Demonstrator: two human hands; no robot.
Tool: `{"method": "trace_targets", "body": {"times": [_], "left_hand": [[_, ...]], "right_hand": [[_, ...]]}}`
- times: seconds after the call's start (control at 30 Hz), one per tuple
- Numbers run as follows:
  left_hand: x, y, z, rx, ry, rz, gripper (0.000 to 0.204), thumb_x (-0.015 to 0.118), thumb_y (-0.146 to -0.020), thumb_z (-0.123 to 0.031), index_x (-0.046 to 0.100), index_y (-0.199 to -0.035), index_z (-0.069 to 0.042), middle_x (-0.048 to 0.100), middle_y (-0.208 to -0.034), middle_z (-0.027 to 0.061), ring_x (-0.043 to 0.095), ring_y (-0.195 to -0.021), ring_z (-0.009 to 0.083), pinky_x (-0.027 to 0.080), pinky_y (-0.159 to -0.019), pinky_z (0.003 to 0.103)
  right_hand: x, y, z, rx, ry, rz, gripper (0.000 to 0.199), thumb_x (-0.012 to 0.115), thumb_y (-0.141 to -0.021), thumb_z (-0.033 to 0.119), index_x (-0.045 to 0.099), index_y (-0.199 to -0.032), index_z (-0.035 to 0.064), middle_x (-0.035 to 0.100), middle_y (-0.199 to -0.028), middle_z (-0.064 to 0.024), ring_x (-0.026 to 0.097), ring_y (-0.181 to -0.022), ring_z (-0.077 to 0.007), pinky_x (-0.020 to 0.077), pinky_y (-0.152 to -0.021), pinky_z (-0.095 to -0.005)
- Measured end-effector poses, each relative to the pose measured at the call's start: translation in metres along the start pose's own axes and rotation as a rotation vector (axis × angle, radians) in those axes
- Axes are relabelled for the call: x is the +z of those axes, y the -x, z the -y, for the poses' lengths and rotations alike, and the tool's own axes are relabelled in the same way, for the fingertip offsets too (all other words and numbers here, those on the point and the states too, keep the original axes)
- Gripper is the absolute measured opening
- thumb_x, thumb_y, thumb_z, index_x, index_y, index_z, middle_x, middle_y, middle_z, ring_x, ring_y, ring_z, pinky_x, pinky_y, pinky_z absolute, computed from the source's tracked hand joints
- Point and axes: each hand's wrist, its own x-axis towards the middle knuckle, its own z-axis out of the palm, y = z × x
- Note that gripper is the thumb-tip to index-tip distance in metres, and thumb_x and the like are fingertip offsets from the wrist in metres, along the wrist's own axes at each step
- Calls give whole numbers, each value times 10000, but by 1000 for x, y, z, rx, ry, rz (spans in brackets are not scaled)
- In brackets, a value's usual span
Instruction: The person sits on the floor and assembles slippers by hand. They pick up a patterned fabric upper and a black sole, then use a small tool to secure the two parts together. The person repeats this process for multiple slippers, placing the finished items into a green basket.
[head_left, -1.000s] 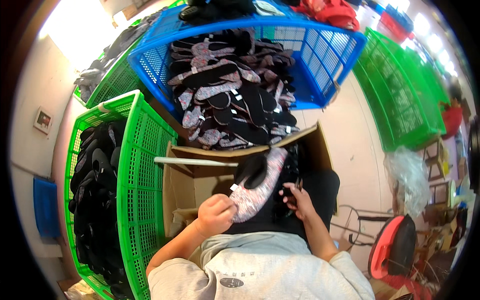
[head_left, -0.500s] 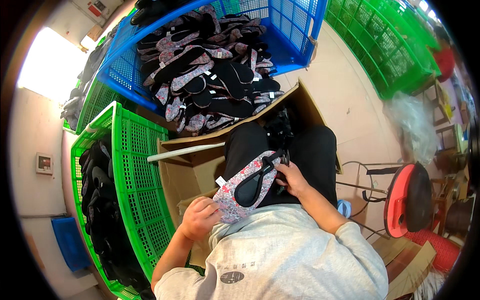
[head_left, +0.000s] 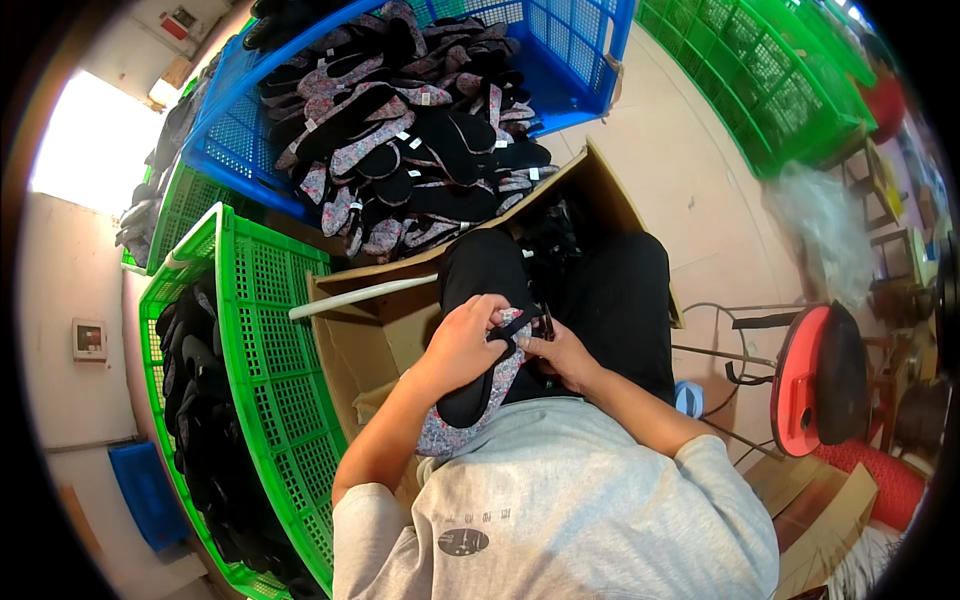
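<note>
A floral fabric slipper (head_left: 475,405) with a black inside lies slanted over my lap, its upper end between my two hands. My left hand (head_left: 463,345) reaches across it, fingers closed on the rim by a black strap (head_left: 518,324). Close beside it, my right hand (head_left: 562,358) is closed at the same end, thumb against the floral edge. A small dark tool (head_left: 546,324), possibly snips, sticks up at my right fingers; its kind is unclear. Part of the slipper is hidden under my left hand and forearm.
In front, a blue crate (head_left: 235,150) holds a heap of floral and black slippers. A cardboard box (head_left: 350,365) stands against my legs. At left is a green crate (head_left: 285,390) of dark items. On the right stand a red-and-black round stool (head_left: 800,390) and green crates (head_left: 740,90).
My left hand has moved from the slipper's lower end up to its strap end, beside my right hand. The slipper has turned steeper, and its black inside shows more.
</note>
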Motion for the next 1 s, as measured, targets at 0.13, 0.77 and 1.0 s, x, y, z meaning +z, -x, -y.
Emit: {"method": "trace_targets", "body": {"times": [0.13,0.77,1.0], "left_hand": [[-7,-18,5,-102,104,171,451,709,-715,12,574,-1145,-13,574,-934,61,559,-822,146,497,-757,272],[15,-14,3,-190,44,-23,287,675,-731,-3,575,-1000,-17,590,-848,76,555,-753,169,496,-714,302],[11,-10,1,-168,98,-5,288,688,-732,-46,592,-1000,-3,627,-944,141,640,-839,272,521,-767,364]], "right_hand": [[2,-3,-7,-212,88,-96,444,781,-855,108,540,-1226,62,624,-962,4,556,-803,-56,469,-703,-215],[19,-9,15,-404,166,-71,188,738,-907,159,666,-1026,32,590,-786,33,537,-672,-61,437,-625,-216],[18,-4,26,-144,-151,-148,203,695,-940,250,700,-1063,88,577,-747,35,447,-574,-32,314,-495,-189]]}}
